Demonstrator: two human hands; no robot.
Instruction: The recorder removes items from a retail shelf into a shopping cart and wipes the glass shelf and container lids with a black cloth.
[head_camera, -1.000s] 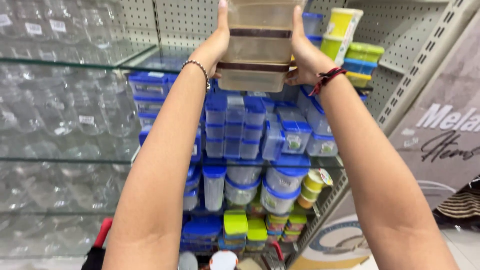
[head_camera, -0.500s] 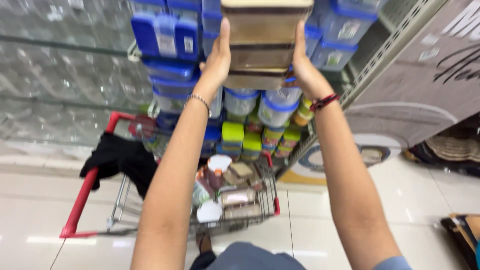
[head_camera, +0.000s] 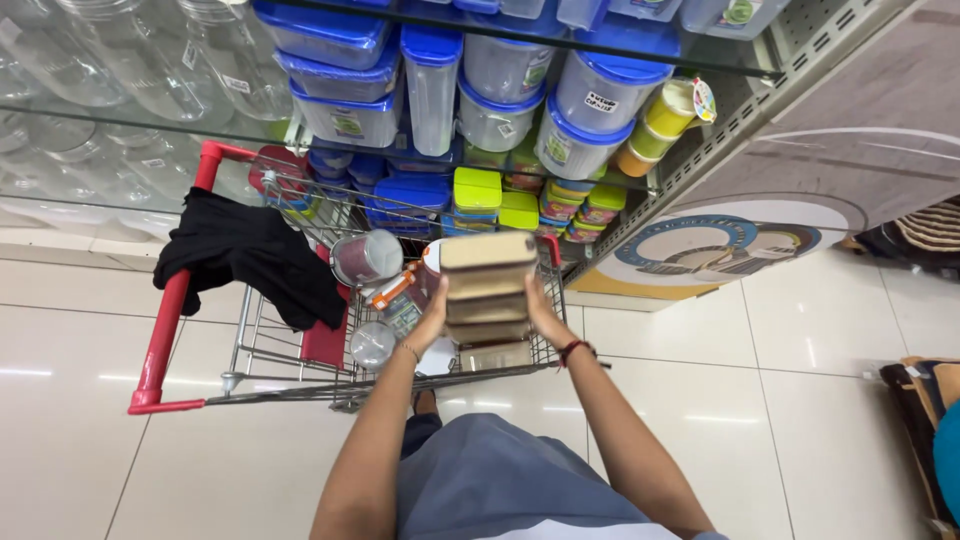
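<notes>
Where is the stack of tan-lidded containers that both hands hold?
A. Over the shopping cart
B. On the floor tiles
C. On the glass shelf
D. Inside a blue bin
A: the left hand and right hand clasp the stack of containers above the shopping cart.

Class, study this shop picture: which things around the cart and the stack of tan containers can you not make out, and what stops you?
- Head view: the far faces of the stack of tan containers, turned away.
- Palms of the left hand and right hand, pressed against the stack.
- Cart floor, covered by the jars and the black cloth.
- Labels on the blue-lidded tubs, too small.
- Top shelf, cut by the frame edge.
</notes>
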